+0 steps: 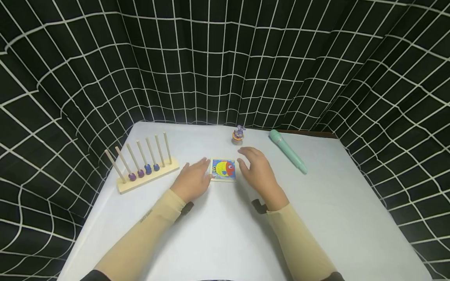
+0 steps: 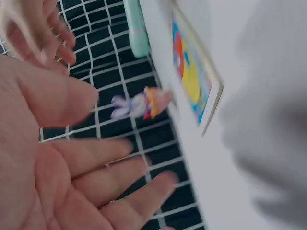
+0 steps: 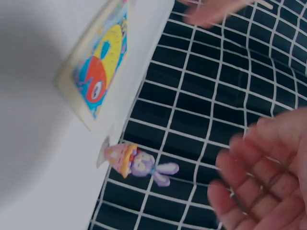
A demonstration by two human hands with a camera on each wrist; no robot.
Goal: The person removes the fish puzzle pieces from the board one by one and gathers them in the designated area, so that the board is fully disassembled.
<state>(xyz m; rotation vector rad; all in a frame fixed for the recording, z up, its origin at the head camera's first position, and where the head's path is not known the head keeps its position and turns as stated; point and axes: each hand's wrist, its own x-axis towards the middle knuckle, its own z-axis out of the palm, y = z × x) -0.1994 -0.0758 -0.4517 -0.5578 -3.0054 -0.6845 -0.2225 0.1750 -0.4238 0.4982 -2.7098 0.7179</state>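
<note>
A square wooden-framed picture board (image 1: pixel 223 169) with a yellow and red fish on blue lies flat on the table between the two hands. My left hand (image 1: pixel 192 180) is just left of it, palm turned inward, fingers extended and holding nothing; in the head view its fingertips are right at the board's left edge. On the other side, my right hand (image 1: pixel 259 171) hovers with loosely bent fingers and an empty palm. Beyond the board stands a small figurine (image 3: pixel 139 164), a purple long-eared rabbit in an orange-rimmed pink cone.
At the left stands a wooden rack (image 1: pixel 149 177) with several upright pegs, some carrying purple and blue beads. A mint-green microphone-shaped object (image 1: pixel 288 151) lies at the back right. Black cloth with a white grid (image 1: pixel 218 58) hangs round the white table (image 1: pixel 218 242).
</note>
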